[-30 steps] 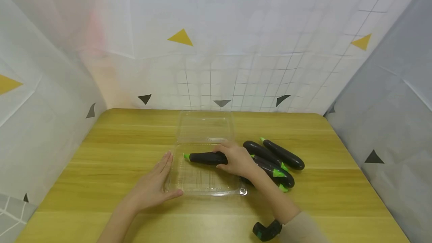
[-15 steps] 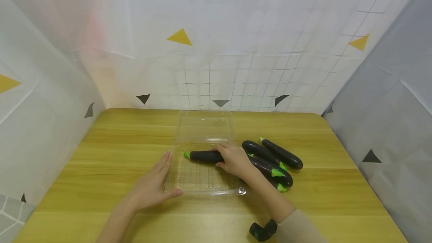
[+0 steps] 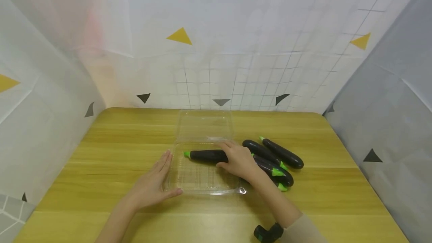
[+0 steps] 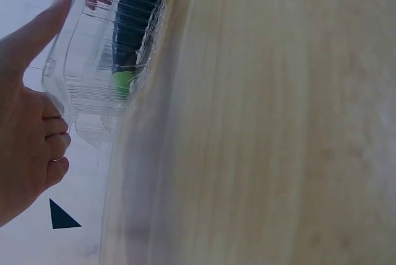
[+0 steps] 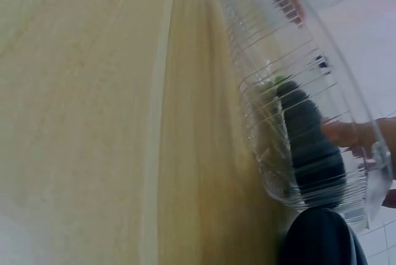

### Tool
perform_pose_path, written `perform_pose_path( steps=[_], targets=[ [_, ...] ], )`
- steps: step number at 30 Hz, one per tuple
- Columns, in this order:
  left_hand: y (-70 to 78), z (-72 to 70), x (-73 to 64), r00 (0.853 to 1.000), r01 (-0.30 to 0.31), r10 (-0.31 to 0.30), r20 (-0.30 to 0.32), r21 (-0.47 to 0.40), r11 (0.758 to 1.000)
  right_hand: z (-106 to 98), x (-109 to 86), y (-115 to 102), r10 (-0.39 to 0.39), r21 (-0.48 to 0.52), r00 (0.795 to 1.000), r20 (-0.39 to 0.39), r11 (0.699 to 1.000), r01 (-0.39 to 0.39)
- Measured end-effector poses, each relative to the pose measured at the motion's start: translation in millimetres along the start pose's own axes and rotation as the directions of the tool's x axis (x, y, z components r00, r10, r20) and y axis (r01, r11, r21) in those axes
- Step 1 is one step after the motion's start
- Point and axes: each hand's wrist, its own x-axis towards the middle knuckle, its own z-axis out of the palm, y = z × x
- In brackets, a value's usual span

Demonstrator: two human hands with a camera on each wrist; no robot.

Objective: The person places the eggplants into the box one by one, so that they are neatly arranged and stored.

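We see the right hand (image 3: 237, 160) just right of the centre of the head frame, grasping the thick end of a dark eggplant (image 3: 207, 156), its thumb on the near side and its fingers reaching over the far side. The eggplant lies across the clear plastic container (image 3: 212, 191), in the middle of the frame, and its green stem points to the left. In the right wrist view we find it inside the container's ribbed walls, at the lower right, with the thumb against it. The left hand (image 3: 153, 185), left of centre in the head frame, clasps nothing; we see its fingers extended along the container's left side and its thumb at the near left corner. Behind the container, its clear lid (image 3: 205, 125) is folded back on the table (image 3: 118, 141). To the right of the container we see a cluster of other eggplants (image 3: 282, 153) with green stems, lying close together, some partly hidden by the right forearm. At the bottom of the frame, right of centre, we notice a black object (image 3: 268, 233) beside a beige sleeve (image 3: 302, 231). Along the top we see a pale backdrop (image 3: 216, 18) bearing grid lines and yellow and dark triangles.
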Motion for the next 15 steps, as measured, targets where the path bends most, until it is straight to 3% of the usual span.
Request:
perform_pose_path(
  steps=[7, 11, 15],
  targets=[
    [-0.2, -1.7, 1.8, 1.000, -0.001, 0.001, 0.012, 0.005, 1.000, -8.9, -13.4, -4.4, 0.051, 0.160, 0.999, -0.020, 0.986, -0.047],
    [-1.2, 0.0, 2.0, 1.000, -0.010, 0.010, 0.007, 0.014, 1.000, -18.3, -24.2, -4.9, 0.088, 0.288, 0.996, -0.008, 0.954, -0.082],
    [-2.6, 1.9, 2.1, 1.000, -0.014, 0.014, 0.005, 0.030, 0.999, -28.3, -35.3, -3.6, 0.086, 0.384, 0.996, -0.035, 0.921, -0.066]
  ],
)
